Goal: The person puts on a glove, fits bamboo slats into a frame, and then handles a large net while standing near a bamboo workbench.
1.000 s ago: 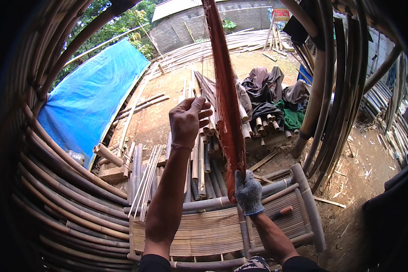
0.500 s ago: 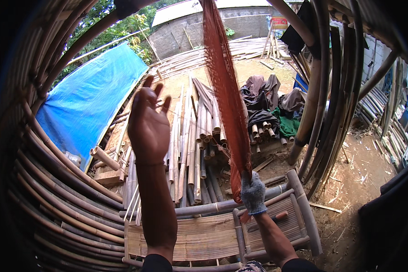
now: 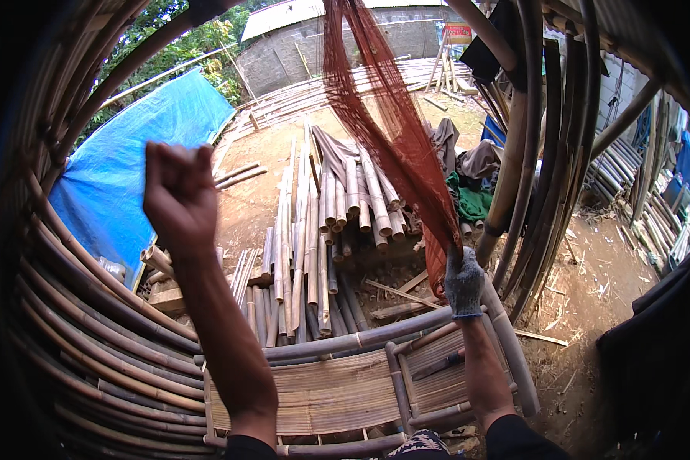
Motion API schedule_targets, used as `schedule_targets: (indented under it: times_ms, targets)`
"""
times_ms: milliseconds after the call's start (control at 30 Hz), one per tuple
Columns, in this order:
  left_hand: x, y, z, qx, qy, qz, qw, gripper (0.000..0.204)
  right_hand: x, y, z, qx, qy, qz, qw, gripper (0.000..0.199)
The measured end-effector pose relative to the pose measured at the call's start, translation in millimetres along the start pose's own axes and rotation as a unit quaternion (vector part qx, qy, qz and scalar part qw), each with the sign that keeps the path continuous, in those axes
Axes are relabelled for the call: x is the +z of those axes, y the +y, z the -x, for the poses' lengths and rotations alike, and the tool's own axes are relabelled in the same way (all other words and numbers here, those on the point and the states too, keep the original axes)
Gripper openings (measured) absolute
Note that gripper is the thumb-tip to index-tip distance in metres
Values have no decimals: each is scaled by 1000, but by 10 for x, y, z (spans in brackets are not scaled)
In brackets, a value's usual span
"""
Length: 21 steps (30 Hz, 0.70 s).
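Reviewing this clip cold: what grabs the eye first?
A reddish-brown net hangs down the middle, its lower end gripped by the gloved right hand. The bare left hand is raised in a fist at left, holding nothing visible. Below lie a bamboo bench and piled bamboo poles.

The right hand (image 3: 464, 282) wears a grey knitted work glove with a ribbed cuff ending at the wrist. The left hand (image 3: 178, 196) is bare. Both forearms are uncovered; dark sleeve edges show near the elbows at the lower picture edge.
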<state>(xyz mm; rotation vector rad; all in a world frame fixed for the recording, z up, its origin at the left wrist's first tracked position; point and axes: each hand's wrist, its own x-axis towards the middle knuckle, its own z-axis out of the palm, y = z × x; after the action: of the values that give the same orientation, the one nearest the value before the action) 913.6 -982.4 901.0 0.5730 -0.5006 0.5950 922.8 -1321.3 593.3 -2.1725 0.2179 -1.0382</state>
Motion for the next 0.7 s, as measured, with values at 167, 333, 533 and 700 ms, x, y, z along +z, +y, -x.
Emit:
schedule_targets:
  times_ms: [167,333,533,700]
  targets:
    - [-619,-727,997,-72,-31,169,983,43,-166,107,-27,19,-19,47,999,37]
    - [-2945,64,3588,-243,357,-2,902,33,-128,-43,133,-4,-58,49,997,37]
    - [-4652,1744,5966,-382,621,-237,643,22,-15,-43,264,-5,-95,67,993,41]
    - [-5125,2660,5848,-364,552,-493,566,25,45,-54,189,37,-88,132,987,45]
